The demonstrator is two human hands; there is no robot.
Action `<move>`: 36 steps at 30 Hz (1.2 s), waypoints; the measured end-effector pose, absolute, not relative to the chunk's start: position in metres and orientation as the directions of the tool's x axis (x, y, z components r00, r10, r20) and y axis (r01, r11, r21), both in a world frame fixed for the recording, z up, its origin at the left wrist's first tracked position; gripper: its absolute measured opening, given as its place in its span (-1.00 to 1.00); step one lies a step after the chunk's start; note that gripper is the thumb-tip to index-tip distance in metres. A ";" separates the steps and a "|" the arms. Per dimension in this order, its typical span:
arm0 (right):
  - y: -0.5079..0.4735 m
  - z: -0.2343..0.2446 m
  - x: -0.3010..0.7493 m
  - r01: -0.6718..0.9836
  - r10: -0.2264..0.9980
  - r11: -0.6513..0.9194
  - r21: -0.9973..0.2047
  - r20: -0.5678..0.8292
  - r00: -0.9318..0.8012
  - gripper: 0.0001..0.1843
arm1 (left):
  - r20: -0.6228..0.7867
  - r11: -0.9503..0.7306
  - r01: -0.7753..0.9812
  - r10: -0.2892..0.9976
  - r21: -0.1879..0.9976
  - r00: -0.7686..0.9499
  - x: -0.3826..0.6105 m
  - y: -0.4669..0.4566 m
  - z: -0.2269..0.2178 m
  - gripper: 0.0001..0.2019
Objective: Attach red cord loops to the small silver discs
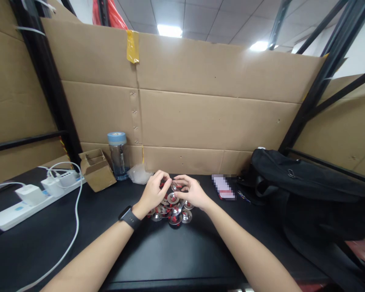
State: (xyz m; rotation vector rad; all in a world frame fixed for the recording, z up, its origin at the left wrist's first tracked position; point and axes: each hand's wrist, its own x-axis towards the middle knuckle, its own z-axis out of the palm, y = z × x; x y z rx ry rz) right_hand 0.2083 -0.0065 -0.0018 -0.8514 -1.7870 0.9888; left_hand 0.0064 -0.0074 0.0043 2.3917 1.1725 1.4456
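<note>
Small silvery metal discs with domed centres and red cords, which look like finger cymbals [176, 209], lie in a heap on the black table. My left hand [155, 190], with a dark watch [129, 217] on its wrist, curls over the heap's left side. Its fingertips close at the edge of a raised cymbal [174, 186]. From the right, my right hand [196, 192] bends its fingers and thumb round the same cymbal. The fingers partly hide the exact grip and the cymbals behind them.
A white power strip [45, 199] with chargers and a cable lies left. Behind stand an open cardboard box [97, 172], a blue-lidded bottle [118, 156] and a crumpled plastic bag [139, 174]. A phone-like, blurred object [223, 187] and black bag [316, 190] lie right. Cardboard walls the back.
</note>
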 end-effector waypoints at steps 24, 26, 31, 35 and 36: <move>0.047 -0.024 0.274 0.703 0.856 0.415 -0.577 0.510 -0.087 -0.71 | 0.543 -0.398 0.877 0.815 0.270 0.202 -0.032 0.042 -0.033 -0.85; 0.053 -0.029 0.286 0.781 0.868 0.374 -0.500 0.485 -0.105 -0.74 | 0.490 -0.384 0.881 0.844 0.275 0.215 -0.034 0.046 -0.037 -0.86; 0.059 -0.041 0.294 0.828 0.904 0.331 -0.452 0.405 -0.139 -0.74 | 0.451 -0.504 0.802 0.825 0.319 0.339 -0.029 0.040 -0.029 -0.81; 0.057 -0.043 0.292 0.866 0.924 0.300 -0.401 0.349 -0.159 -0.71 | 0.417 -0.710 0.631 0.699 0.312 0.581 -0.021 0.025 -0.016 -0.78; 0.055 -0.043 0.291 0.872 0.926 0.296 -0.389 0.340 -0.162 -0.70 | 0.416 -0.732 0.612 0.678 0.300 0.606 -0.018 0.021 -0.014 -0.78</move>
